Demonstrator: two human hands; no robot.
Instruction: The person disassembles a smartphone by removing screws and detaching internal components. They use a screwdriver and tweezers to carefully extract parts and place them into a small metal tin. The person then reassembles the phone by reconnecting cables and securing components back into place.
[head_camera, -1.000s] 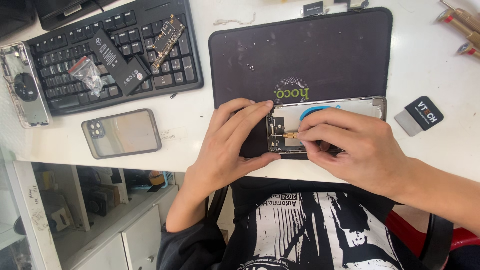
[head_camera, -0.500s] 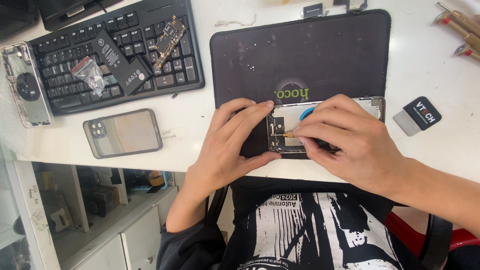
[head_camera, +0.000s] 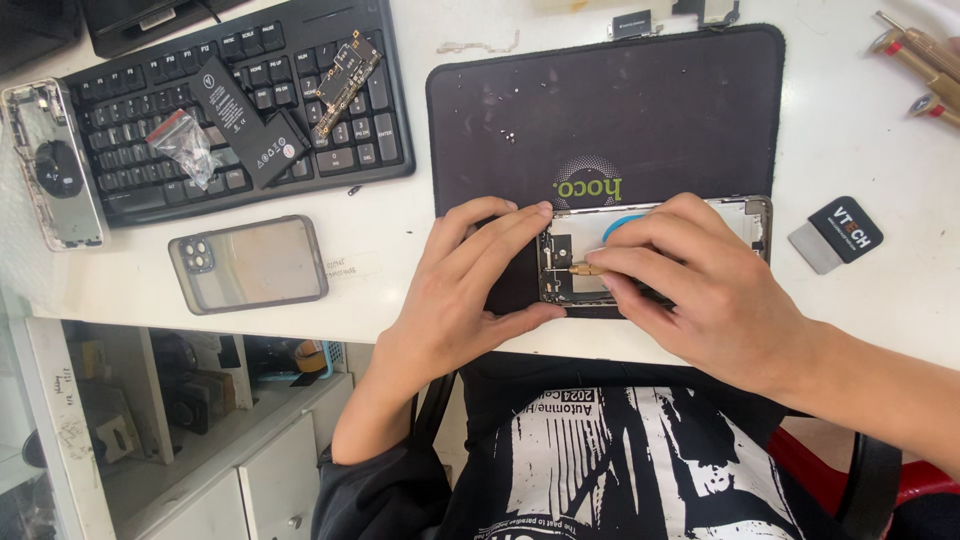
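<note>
Two hands (head_camera: 590, 290) on one opened phone (head_camera: 655, 225)

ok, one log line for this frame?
left hand: steadies opened phone | right hand: holds brass-tipped screwdriver, tip inside phone | surface: black mat | nearby: keyboard, phone case

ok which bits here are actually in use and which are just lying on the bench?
In use:
- opened phone
- brass-tipped tool
- left hand, steadying the phone
- right hand, holding the tool
- black work mat

Lying about:
- keyboard
- battery
- circuit board
- small plastic bag
- phone case
- bare back housing
- screwdrivers
- pry card
</note>
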